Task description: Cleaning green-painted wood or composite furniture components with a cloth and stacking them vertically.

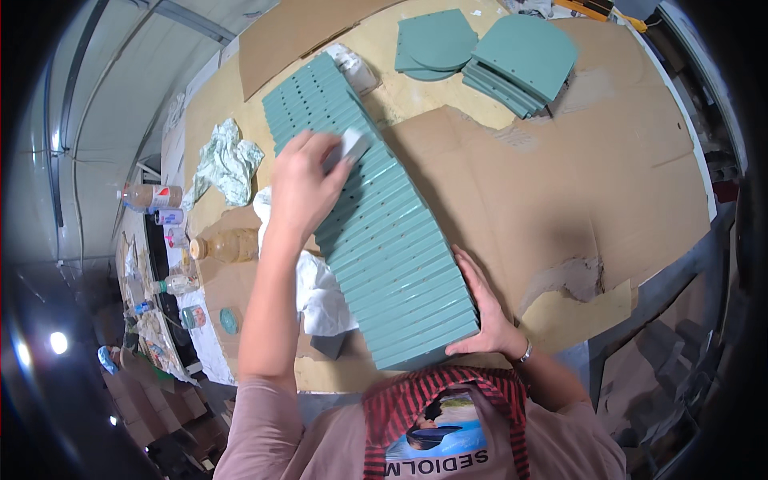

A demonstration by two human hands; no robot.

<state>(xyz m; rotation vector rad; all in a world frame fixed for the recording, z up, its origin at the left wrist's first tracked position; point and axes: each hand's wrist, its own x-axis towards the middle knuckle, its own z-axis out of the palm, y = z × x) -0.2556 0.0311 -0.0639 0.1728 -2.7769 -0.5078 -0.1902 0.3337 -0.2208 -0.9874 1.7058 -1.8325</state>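
A long row of green panels stands packed face to face, its edges upward, running from near my body to the far left. Small dark holes dot several of the edges. Over the upper part, my left hand is closed around a small white block, which appears to touch the panel edges; the fingers are slightly blurred. At the near right corner, my right hand grips the row, fingers along its side and thumb at the near end. White cloth lies against the row's left side, beside a dark grey block.
Rounded green panels lie in a flat pile and a taller stack at the far side. Brown cardboard covers the table's right. A crumpled cloth, an amber bottle and a clear bottle line the left.
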